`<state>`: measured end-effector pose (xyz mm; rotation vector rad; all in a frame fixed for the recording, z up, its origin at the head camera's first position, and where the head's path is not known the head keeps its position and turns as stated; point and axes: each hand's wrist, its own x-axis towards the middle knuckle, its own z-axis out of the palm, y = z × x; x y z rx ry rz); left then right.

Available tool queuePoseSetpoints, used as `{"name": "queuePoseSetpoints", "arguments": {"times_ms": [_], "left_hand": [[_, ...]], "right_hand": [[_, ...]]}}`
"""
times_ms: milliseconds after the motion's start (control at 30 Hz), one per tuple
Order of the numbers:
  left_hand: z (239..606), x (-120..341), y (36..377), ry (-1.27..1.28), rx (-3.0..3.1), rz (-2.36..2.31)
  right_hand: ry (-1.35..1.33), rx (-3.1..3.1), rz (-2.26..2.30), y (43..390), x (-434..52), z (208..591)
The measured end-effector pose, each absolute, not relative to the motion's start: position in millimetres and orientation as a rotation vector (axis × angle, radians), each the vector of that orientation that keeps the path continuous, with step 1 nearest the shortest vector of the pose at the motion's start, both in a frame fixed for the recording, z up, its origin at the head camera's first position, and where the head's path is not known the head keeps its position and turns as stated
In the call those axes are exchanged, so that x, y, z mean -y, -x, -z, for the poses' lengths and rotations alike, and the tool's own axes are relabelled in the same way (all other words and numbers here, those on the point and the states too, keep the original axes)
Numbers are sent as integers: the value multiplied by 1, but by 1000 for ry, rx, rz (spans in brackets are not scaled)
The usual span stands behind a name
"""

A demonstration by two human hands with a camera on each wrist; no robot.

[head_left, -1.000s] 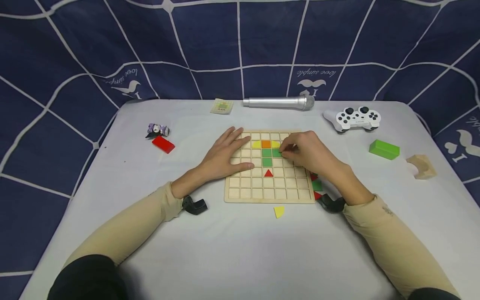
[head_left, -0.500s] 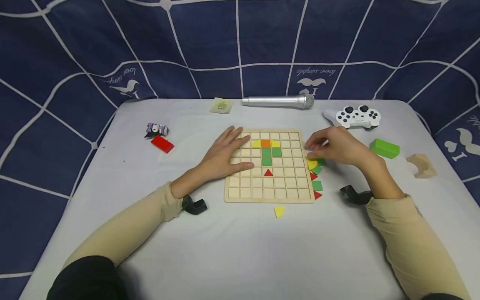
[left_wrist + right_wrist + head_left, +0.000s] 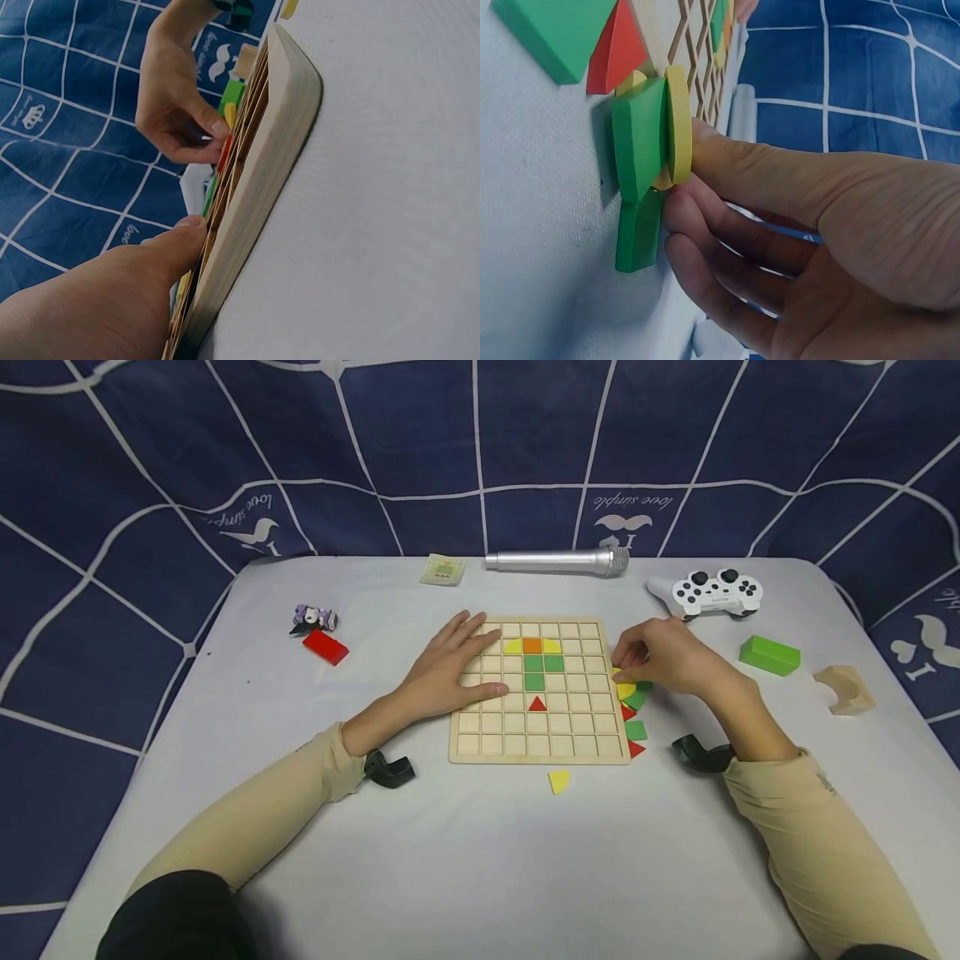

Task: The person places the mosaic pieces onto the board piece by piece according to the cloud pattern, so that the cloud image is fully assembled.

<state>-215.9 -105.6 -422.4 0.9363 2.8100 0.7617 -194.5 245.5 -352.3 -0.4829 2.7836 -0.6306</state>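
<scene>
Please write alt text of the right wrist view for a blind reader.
The right hand touches a yellow piece lying on green pieces beside the wooden grid board. A red piece lies nearby on the white table.

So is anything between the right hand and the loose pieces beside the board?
Nothing visible: the right hand already touches the pile; its fingers are on the yellow piece atop a green piece.

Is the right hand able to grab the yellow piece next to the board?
Probably yes. The right hand already has its fingertips on the yellow piece, which lies on top of the loose pile beside the board, with nothing covering it.
</scene>
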Motion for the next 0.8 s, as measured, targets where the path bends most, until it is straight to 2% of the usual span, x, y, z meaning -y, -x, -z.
{"name": "queuePoseSetpoints", "arguments": {"times_ms": [467, 800], "left_hand": [[423, 106, 216, -951, -2811, -759], [425, 106, 217, -957, -2811, -769]], "right_hand": [[509, -2781, 767, 196, -253, 349], [569, -2850, 844, 209, -213, 355]]}}
